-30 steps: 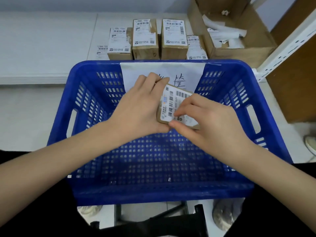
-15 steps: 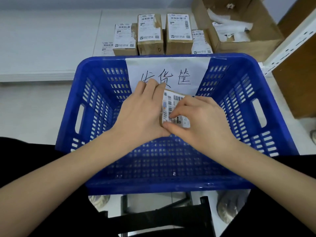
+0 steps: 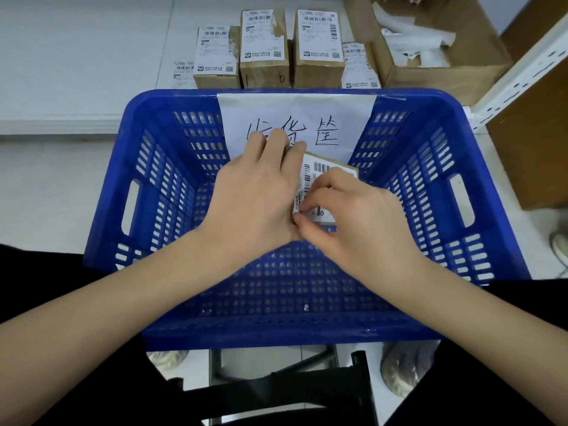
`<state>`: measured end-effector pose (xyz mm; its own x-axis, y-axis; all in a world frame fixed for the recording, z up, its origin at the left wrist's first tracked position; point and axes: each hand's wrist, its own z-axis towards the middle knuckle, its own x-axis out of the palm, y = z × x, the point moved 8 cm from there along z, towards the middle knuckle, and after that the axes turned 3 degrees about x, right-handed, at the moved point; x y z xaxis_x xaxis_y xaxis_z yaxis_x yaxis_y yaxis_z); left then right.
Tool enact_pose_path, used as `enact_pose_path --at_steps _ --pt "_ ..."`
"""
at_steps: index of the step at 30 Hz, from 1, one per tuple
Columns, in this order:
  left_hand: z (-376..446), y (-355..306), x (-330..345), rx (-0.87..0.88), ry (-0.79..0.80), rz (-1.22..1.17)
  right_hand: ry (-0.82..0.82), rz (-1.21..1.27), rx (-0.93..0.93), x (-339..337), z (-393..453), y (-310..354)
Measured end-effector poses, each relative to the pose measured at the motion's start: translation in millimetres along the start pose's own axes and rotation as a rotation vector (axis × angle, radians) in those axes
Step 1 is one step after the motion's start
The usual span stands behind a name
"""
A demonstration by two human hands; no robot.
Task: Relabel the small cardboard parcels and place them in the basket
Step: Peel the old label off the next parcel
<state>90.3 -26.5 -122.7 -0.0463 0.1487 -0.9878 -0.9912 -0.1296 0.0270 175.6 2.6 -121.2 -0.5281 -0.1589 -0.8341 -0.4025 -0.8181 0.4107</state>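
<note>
Parcel (image 3: 325, 167) one is in hand over the middle of the basket (image 3: 147, 106), and I judge the job barely begun: I see no parcel lying on the basket floor, and a row of parcels (image 3: 264, 47) waits on the table (image 3: 76, 56) just beyond the far rim. My left hand (image 3: 258, 195) is wrapped around the parcel's left side, fingers curled over its far edge. My right hand (image 3: 353, 222) pinches at the near left corner of the label (image 3: 310, 179), thumb and forefinger together on it; whether I am peeling the label or pressing it down I cannot tell. The label shows barcodes, one along its left edge and one across the top, but its small print is too blurred to read. Taped to the basket's far wall is a sheet (image 3: 295, 115) with three handwritten Chinese characters, which I read roughly as 出货筐, the first partly hidden by my fingers. The waiting parcels carry white labels with barcodes, a small logo and QR codes, none legible. At far right stands an open carton (image 3: 445, 72) holding crumpled white strips, possibly label backing.
</note>
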Motion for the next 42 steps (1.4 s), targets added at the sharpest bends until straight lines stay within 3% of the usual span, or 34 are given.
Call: enact_pose_path --at_steps 13,21,31,42 --pt "3 0 7 -0.001 -0.033 0.014 0.015 -0.081 -0.003 11 -2 0" --pt "3 9 3 -0.003 -0.111 -0.103 0.125 0.121 0.048 21 2 -12" --pt "0 4 6 0.012 -0.143 -0.118 0.186 0.012 -0.192 25 -1 5" --pt "-1 9 1 -0.007 -0.146 -0.239 0.227 0.217 -0.003 19 2 -6"
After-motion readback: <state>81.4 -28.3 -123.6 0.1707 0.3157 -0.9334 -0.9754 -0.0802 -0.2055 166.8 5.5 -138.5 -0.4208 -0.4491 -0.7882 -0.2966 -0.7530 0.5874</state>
